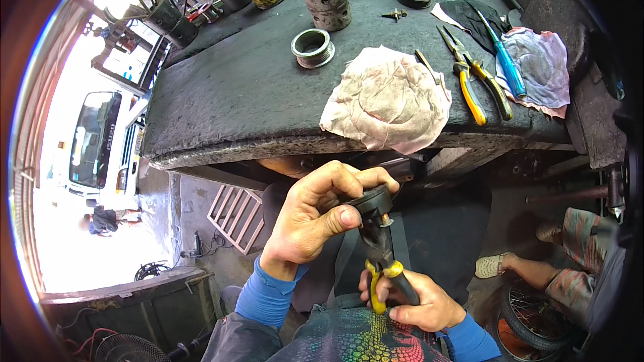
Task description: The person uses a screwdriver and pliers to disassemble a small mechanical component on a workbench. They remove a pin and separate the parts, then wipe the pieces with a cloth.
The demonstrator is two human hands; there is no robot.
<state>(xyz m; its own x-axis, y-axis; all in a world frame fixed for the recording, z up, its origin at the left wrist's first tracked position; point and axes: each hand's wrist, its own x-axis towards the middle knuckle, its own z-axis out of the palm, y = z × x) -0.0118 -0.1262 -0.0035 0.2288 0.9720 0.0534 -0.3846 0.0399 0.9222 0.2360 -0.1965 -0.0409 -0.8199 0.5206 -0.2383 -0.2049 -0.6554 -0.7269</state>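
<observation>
My left hand (312,218) is closed on a black round part (367,200) with a small metal stud (385,218) sticking out, held just below the bench edge. My right hand (428,300) grips black-and-yellow pliers (374,289), whose jaws are at the underside of that part; whether they clamp it is hidden. On the dark workbench (221,114) above lie a crumpled pale rag (382,97), a second pair of pliers (473,90), a blue-handled tool (510,67), another rag (542,67) and a grooved metal ring (312,50).
Metal cylinders (322,0) and cans stand at the back. Below right are another person's leg (537,275) and bicycle wheels (523,315). A slatted frame (235,221) sits left of my arms. Outside left are a white truck (100,147) and a person (111,221).
</observation>
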